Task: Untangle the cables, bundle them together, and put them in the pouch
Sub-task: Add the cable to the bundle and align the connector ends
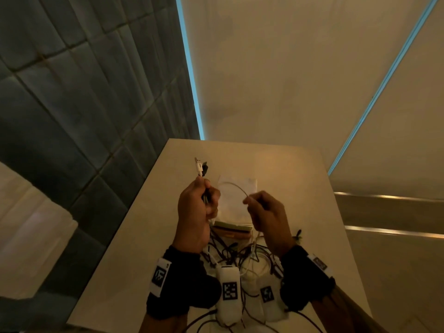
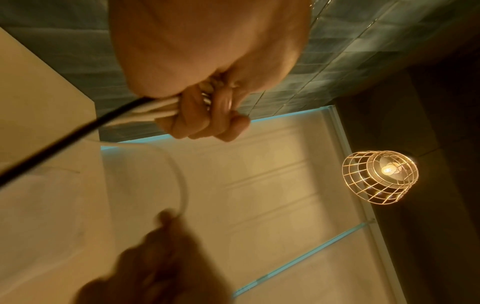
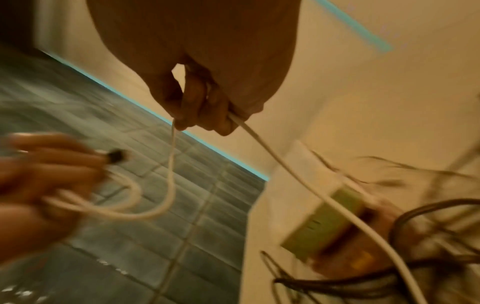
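My left hand (image 1: 204, 200) is raised over the table and grips a bunch of cable ends, a white USB plug (image 1: 198, 166) and a black plug (image 1: 205, 168) sticking up above the fist. In the left wrist view the curled fingers (image 2: 207, 115) clamp white and black cables. My right hand (image 1: 255, 203) pinches a white cable (image 1: 234, 186) that arcs across to the left hand; the right wrist view shows this cable (image 3: 259, 144) trailing down to the table. A tangle of dark and white cables (image 1: 237, 254) lies below the hands. The pale pouch (image 1: 236, 200) lies flat behind them, its olive and brown end (image 1: 231, 230) toward me.
The beige table (image 1: 300, 188) has bare surface to the right and at the back. Its left edge (image 1: 134, 212) borders a grey tiled wall (image 1: 72, 92). White tagged wrist units (image 1: 228, 292) hang over the near cables. A caged lamp (image 2: 380, 178) glows overhead.
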Demonstrator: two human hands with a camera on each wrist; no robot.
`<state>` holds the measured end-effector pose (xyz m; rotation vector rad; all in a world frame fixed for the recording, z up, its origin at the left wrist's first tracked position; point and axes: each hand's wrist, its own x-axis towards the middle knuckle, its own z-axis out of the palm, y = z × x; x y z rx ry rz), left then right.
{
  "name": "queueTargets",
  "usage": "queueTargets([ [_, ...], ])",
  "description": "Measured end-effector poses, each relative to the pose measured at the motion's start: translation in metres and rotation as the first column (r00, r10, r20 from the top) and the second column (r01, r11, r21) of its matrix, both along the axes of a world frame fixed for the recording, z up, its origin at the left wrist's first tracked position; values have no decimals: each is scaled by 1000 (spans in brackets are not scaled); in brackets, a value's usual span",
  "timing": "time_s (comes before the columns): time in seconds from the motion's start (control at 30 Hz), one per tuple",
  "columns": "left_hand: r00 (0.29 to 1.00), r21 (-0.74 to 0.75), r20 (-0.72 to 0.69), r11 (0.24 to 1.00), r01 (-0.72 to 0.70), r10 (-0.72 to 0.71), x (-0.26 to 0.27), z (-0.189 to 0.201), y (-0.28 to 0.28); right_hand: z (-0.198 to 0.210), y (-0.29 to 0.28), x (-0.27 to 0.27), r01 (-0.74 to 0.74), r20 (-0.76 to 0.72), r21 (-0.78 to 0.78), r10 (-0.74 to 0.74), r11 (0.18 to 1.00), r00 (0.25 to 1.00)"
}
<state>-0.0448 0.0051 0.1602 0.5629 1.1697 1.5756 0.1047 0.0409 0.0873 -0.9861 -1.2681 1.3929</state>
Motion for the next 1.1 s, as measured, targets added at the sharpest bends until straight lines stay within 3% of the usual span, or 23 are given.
queueTargets([
  [0.13, 999, -86, 15, 996, 30, -29, 4, -4, 1, 51, -17, -8, -163, -32, 155, 170, 974, 985],
  [0.27, 955, 53, 261, 990, 133, -142, 3, 4, -1, 49, -28, -13, -253, -66, 112, 261, 961, 963],
  [0.33, 933, 134, 316, 982, 135, -172, 2, 10, -2, 37, -29, -12, -255, -66, 75, 260, 964, 963],
  [0.47, 947, 230, 254, 963, 140, -198, 2, 12, 0, 14, -33, -12, -326, -46, 7, 326, 945, 944],
  [0.67, 948, 235, 235, 959, 161, -216, 3, 6, -1, -33, -25, -8, -359, -45, -88, 356, 929, 933],
  [0.9, 965, 239, 207, 965, 109, -160, -9, 12, -3, -111, -33, 6, -237, 107, -221, 265, 946, 958],
  [1.1, 982, 210, 156, 975, 74, -108, -17, 14, -6, -143, -36, 7, -163, 160, -280, 213, 946, 964],
])
